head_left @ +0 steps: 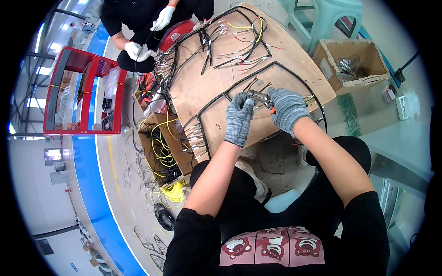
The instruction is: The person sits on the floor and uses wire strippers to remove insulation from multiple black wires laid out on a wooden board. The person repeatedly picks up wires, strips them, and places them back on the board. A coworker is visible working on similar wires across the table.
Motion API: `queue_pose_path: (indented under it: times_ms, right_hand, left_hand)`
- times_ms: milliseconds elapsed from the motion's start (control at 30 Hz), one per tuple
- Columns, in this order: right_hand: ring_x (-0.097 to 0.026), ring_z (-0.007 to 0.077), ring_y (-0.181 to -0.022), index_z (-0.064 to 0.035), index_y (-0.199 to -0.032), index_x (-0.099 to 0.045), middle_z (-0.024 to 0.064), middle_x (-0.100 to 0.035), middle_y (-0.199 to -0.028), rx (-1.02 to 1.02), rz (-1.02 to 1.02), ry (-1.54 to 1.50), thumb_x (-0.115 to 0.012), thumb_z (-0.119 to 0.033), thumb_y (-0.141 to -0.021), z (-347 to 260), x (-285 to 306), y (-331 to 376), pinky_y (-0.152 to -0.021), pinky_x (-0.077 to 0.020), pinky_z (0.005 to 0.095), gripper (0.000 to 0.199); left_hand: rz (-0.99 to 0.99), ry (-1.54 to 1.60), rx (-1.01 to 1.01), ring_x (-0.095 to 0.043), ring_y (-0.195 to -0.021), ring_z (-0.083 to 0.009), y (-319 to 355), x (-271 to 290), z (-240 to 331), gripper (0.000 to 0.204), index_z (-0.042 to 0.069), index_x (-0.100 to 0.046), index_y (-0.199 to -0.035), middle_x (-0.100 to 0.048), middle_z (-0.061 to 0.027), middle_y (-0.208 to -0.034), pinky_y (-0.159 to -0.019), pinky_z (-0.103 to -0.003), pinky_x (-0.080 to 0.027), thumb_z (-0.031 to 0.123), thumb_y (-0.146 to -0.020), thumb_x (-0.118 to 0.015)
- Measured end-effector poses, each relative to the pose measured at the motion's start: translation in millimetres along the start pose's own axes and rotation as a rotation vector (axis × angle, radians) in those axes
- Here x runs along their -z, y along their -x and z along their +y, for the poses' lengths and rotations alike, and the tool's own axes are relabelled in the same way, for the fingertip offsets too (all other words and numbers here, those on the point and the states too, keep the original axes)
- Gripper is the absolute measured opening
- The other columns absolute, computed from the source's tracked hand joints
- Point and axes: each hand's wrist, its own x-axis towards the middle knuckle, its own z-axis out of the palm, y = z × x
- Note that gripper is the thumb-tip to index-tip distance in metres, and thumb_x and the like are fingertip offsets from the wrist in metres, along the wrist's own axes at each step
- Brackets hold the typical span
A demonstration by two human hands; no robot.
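Grey knit gloves cover both my hands, which meet above the near part of a brown board [221, 126]. My right hand [288, 110] is closed around a metal hand tool with an orange-red grip, like pliers [261, 97]; its jaws point left. At those jaws, the fingers of my left hand [238, 118] are pinched together, and what they hold is hidden. Thin dark wire ends [251, 83] stick out just beyond my fingertips. A black taped wire harness [212, 100] arches across the board around my hands, with branches ending in small white-tagged leads.
Another harness with yellow wires [260, 34] lies farther up the board. Across from me, a person in white gloves [138, 51] handles thin wire. Cartons of cable [177, 135] stand left, a carton of metal parts [324, 57] and green stool [317, 20] right. A red rack [94, 92] stands far left.
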Motion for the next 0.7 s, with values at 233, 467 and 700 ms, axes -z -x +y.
queue_pose_path:
  times_ms: [233, 467, 700]
  right_hand:
    - [-0.057, 0.0315, -0.074, -0.0047, -0.086, -0.05, 0.0146, -0.055, -0.079, 0.005, 0.053, 0.022, -0.056, -0.006, -0.067, -4, 0, -4, -0.068, -0.0446, 0.0393, 0.02]
    - [-0.057, 0.0327, -0.075, -0.0048, -0.088, -0.049, 0.0153, -0.055, -0.079, 0.0, 0.027, -0.029, -0.056, -0.006, -0.067, -5, 2, -4, -0.068, -0.0446, 0.0406, 0.022]
    - [-0.057, 0.0333, -0.075, -0.0043, -0.086, -0.048, 0.016, -0.056, -0.08, 0.007, 0.012, -0.027, -0.055, -0.006, -0.068, -5, 4, -4, -0.068, -0.0451, 0.04, 0.02]
  left_hand:
    - [-0.016, -0.069, 0.01, -0.041, -0.056, -0.0035, -5, -2, 4, 0.016, 0.002, -0.056, -0.099, -0.055, 0.003, -0.074, -0.049, -0.018, -0.036, 0.008, -0.084, -0.054]
    - [-0.013, -0.085, -0.037, -0.04, -0.053, -0.0046, -2, -3, 7, 0.011, 0.005, -0.057, -0.092, -0.051, 0.0026, -0.068, -0.048, -0.019, -0.033, 0.012, -0.085, -0.053]
    - [-0.036, -0.067, -0.047, -0.04, -0.056, -0.0035, -1, 0, 11, 0.016, 0.002, -0.056, -0.099, -0.053, 0.0028, -0.074, -0.05, -0.018, -0.036, 0.009, -0.085, -0.052]
